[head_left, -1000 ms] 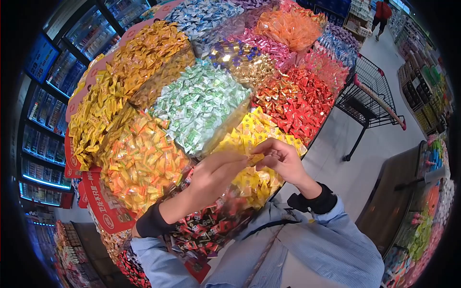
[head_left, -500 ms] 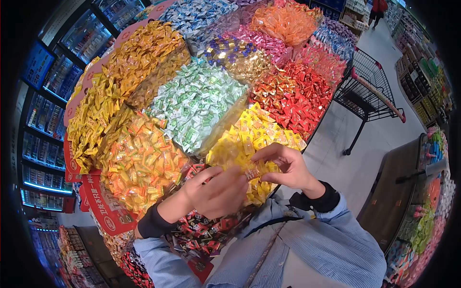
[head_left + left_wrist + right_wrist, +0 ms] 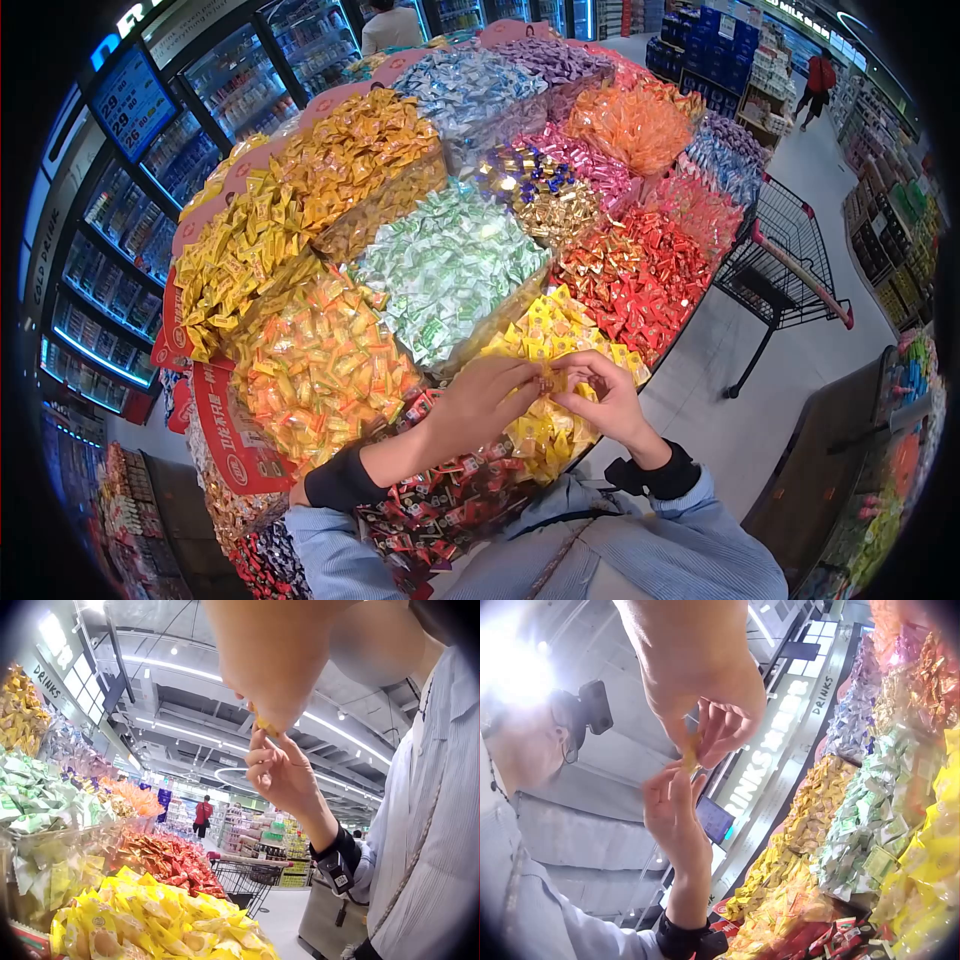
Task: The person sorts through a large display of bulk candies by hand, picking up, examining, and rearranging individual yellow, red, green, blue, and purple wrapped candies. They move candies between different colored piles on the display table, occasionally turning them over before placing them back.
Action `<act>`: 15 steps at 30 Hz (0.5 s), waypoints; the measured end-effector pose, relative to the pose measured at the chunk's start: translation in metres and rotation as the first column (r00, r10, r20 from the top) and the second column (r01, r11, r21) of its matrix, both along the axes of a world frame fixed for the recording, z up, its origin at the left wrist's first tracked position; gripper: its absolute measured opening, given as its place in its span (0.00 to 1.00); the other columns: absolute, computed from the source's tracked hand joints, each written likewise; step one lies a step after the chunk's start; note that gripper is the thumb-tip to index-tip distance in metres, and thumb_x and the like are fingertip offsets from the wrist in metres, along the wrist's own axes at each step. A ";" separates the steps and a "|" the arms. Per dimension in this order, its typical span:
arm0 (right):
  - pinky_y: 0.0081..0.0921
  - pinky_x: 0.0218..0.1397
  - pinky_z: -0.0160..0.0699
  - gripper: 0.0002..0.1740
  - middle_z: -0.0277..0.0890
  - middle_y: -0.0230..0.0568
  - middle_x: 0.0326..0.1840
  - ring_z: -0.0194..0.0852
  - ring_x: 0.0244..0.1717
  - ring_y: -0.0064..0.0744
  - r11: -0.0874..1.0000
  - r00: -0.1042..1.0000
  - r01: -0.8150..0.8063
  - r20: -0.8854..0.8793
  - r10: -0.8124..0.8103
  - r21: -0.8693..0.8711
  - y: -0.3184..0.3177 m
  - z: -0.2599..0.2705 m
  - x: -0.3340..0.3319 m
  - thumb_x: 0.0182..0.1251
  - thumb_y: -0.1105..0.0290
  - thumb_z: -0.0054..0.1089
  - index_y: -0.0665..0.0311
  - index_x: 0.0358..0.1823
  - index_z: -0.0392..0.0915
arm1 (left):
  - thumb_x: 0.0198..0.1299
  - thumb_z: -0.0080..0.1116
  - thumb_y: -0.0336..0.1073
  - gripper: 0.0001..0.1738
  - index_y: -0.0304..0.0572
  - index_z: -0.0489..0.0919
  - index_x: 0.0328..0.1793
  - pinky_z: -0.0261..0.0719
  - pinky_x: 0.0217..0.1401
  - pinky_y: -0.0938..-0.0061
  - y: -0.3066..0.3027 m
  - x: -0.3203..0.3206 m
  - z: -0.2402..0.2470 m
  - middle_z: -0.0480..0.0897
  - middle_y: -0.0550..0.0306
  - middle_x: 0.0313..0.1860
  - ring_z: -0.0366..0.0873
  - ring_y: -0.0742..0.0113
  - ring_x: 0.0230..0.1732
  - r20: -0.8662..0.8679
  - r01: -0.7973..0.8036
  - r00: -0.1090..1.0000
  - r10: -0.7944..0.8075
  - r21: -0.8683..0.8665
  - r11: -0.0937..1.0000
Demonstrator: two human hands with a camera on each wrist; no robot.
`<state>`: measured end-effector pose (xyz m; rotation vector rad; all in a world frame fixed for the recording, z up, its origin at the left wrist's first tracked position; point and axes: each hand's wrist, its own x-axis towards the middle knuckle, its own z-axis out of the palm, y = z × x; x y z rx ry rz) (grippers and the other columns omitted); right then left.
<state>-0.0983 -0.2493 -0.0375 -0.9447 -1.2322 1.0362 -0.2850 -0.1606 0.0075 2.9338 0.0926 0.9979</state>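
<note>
A small yellow wrapped packet [image 3: 692, 750] is pinched between the fingertips of both hands above the candy display. My left hand [image 3: 485, 400] comes from the left and grips one end, its back hiding much of its fingers in the head view. From the other side, my right hand [image 3: 615, 405] holds the packet with thumb and forefinger, as the left wrist view also shows. Below the hands lies a heap of yellow packets [image 3: 565, 325] of similar color. Dark red and black wrapped sweets [image 3: 440, 505] fill the section under my left forearm.
Green-white packets [image 3: 450, 270], orange packets [image 3: 320, 355] and red wrapped sweets [image 3: 640, 275] fill neighboring sections with clear dividers. A black shopping cart [image 3: 785, 260] stands right of the display. Drink coolers [image 3: 115, 240] line the left. A person in red [image 3: 818, 85] is far down the aisle.
The head view has tilted up, so the display sits lower and further right in it. The hands, slightly apart half a second ago, are closer together at the packet.
</note>
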 end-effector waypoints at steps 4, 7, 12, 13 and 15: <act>0.16 0.45 0.68 0.21 0.72 0.31 0.41 0.68 0.39 0.16 0.999 0.999 -0.034 -0.026 0.033 -0.021 0.010 -0.006 0.002 0.58 0.79 0.60 0.67 0.54 0.68 | 0.47 0.59 0.30 0.15 0.39 0.75 0.43 0.72 0.45 0.66 0.012 0.008 0.004 0.77 0.55 0.41 0.74 0.58 0.44 -0.038 -0.061 0.998 0.058 -0.089 0.994; 0.15 0.43 0.68 0.20 0.73 0.32 0.42 0.69 0.39 0.16 0.997 0.995 -0.036 -0.096 0.030 -0.069 0.018 -0.014 0.006 0.61 0.78 0.57 0.67 0.55 0.67 | 0.48 0.61 0.29 0.14 0.41 0.75 0.42 0.71 0.44 0.68 0.042 0.007 0.008 0.77 0.55 0.38 0.74 0.58 0.41 -0.014 -0.192 0.981 0.192 -0.091 0.977; 0.19 0.46 0.71 0.16 0.76 0.40 0.45 0.73 0.40 0.21 0.986 0.996 -0.033 -0.089 0.018 -0.164 0.026 -0.043 0.017 0.63 0.76 0.53 0.68 0.53 0.67 | 0.50 0.59 0.27 0.09 0.39 0.71 0.36 0.68 0.40 0.65 0.149 -0.003 0.035 0.73 0.52 0.31 0.72 0.53 0.37 0.102 -0.460 0.882 0.460 -0.024 0.888; 0.19 0.46 0.71 0.16 0.76 0.40 0.44 0.73 0.40 0.21 0.983 0.996 -0.035 -0.081 0.020 -0.179 0.027 -0.048 0.019 0.64 0.76 0.53 0.68 0.52 0.67 | 0.50 0.59 0.27 0.09 0.40 0.70 0.36 0.68 0.40 0.64 0.170 -0.004 0.044 0.74 0.52 0.31 0.72 0.52 0.37 0.111 -0.507 0.856 0.505 -0.014 0.862; 0.19 0.46 0.72 0.15 0.76 0.39 0.44 0.74 0.39 0.21 0.977 0.997 -0.040 -0.067 0.027 -0.209 0.031 -0.060 0.024 0.64 0.75 0.53 0.68 0.52 0.68 | 0.50 0.59 0.27 0.10 0.40 0.69 0.36 0.67 0.42 0.63 0.211 -0.003 0.059 0.74 0.51 0.31 0.72 0.51 0.37 0.144 -0.592 0.799 0.584 0.011 0.806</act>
